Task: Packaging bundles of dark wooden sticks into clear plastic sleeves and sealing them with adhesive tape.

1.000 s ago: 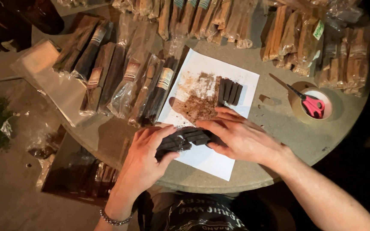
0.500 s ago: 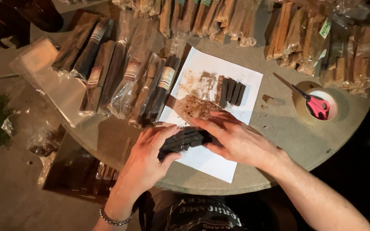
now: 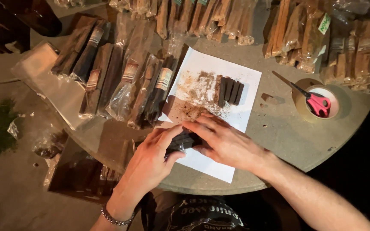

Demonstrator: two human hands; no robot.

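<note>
Dark sticks (image 3: 184, 140), gathered into a small bundle, lie pinched between both hands on the near part of a white paper sheet (image 3: 219, 164), close to the round table's near edge. Largest first: the round table (image 3: 279, 137) carries everything, its stone-coloured top crowded along the far edge with clear bags of pale wooden sticks (image 3: 305, 38). Toward the left edge lie longer packets of dark sticks (image 3: 150, 94) with paper labels, laid side by side and overlapping. The paper sheet sits in the middle, probably to catch the brown crumbs (image 3: 195, 92) scattered over its far half. Four loose dark pieces (image 3: 230, 90) stand in a row on the sheet's far side, just beside the crumbs and well apart from the hands. Near the right edge a roll of tape (image 3: 317, 105) lies flat, with red-handled scissors (image 3: 315, 100) resting across it.

Left hand (image 3: 150, 160) wraps the bundle from the left, thumb and fingers closed on it; the right hand (image 3: 223, 141) presses down from above and the right, fingers laid over the sticks, seemingly to keep them squared together.
</note>
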